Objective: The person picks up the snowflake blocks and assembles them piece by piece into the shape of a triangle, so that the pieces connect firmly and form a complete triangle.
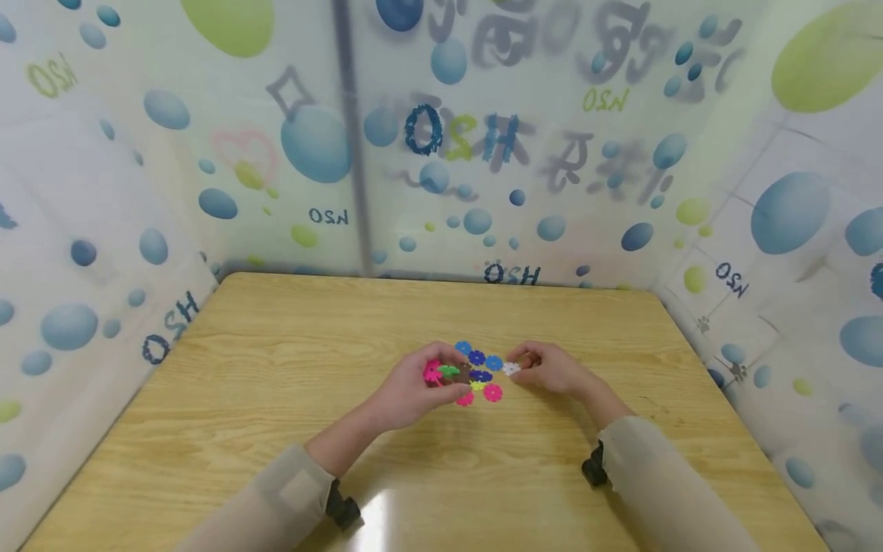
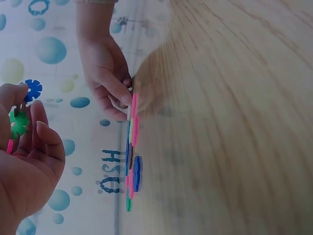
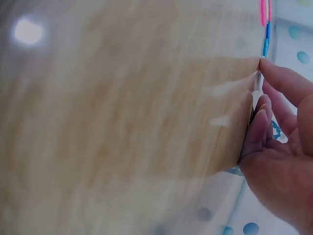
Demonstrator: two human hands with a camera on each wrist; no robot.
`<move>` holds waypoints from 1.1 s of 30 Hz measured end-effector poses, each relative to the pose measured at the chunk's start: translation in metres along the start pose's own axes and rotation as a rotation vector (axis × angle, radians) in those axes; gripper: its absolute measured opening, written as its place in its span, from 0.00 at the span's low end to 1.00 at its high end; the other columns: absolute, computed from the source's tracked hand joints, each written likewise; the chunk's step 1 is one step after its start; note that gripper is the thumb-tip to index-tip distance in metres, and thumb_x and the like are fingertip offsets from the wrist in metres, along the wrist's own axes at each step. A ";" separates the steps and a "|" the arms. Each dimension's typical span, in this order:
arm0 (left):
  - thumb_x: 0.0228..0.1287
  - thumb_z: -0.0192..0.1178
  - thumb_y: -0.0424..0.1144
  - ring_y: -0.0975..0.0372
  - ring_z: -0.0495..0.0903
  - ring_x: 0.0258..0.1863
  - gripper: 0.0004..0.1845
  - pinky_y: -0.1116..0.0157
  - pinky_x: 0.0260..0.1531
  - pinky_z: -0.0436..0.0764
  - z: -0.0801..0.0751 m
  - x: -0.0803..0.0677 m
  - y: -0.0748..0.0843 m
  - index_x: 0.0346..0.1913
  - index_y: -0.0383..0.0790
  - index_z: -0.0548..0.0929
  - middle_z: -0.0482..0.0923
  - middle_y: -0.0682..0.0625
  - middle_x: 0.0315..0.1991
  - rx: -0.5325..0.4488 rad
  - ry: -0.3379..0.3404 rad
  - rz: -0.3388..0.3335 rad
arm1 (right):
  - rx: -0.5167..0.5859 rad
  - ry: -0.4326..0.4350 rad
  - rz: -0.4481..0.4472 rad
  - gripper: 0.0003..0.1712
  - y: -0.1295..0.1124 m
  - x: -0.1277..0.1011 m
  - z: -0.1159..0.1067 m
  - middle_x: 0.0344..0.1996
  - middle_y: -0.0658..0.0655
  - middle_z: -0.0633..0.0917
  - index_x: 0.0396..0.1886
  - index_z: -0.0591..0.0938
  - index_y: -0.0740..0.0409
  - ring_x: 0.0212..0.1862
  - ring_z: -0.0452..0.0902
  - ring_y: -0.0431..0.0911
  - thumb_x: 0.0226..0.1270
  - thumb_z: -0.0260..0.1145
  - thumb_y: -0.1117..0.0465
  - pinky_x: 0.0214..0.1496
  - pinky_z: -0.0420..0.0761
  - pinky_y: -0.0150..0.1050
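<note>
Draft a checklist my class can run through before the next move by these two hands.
1. Left hand holds the green flower-shaped plastic disc: ok.
2. Right hand pinches the white flower-shaped plastic disc: ok.
3. White disc joined to the green disc: not ok, they are apart.
4. White disc lifted off the light-brown wooden table: cannot tell.
5. Pink flower-shaped plastic discs on the table: ok.

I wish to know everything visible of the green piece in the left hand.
The green piece is a flat, plastic-looking disc with a notched, flower-like rim. The left hand holds it in a cluster above the table, its face showing in the left wrist view. In the head view a pink piece is just left of it. Whether the hand touches it directly is unclear.
</note>
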State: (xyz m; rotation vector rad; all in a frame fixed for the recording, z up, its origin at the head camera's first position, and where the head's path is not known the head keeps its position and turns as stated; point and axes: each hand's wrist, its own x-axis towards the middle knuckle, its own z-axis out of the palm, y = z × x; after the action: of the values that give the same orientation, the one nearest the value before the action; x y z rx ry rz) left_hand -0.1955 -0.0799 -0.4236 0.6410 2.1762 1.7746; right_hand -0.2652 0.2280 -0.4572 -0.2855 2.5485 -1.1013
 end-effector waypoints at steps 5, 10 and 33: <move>0.74 0.73 0.36 0.55 0.91 0.56 0.19 0.65 0.51 0.91 0.001 0.001 -0.002 0.62 0.41 0.82 0.85 0.42 0.61 -0.007 -0.007 0.006 | 0.001 0.018 0.014 0.17 0.002 0.000 0.002 0.40 0.55 0.79 0.55 0.83 0.54 0.43 0.73 0.49 0.74 0.78 0.56 0.45 0.72 0.41; 0.74 0.73 0.36 0.56 0.91 0.54 0.18 0.64 0.49 0.92 0.003 0.002 -0.004 0.62 0.42 0.82 0.86 0.43 0.60 -0.010 -0.001 0.009 | 0.016 0.045 0.000 0.17 0.007 0.000 0.002 0.41 0.55 0.81 0.54 0.82 0.54 0.43 0.74 0.49 0.73 0.78 0.57 0.46 0.74 0.41; 0.75 0.72 0.37 0.57 0.90 0.52 0.18 0.64 0.49 0.92 0.004 0.003 -0.006 0.62 0.40 0.81 0.86 0.42 0.58 -0.034 -0.006 0.023 | 0.662 0.010 -0.065 0.20 -0.048 -0.071 0.013 0.45 0.54 0.91 0.62 0.83 0.67 0.44 0.93 0.45 0.82 0.70 0.58 0.54 0.93 0.42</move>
State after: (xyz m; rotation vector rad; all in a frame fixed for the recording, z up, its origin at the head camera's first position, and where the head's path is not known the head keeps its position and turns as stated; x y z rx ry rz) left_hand -0.1971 -0.0756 -0.4301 0.6654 2.1382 1.8152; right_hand -0.1922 0.2098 -0.4137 -0.1850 2.0374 -1.8794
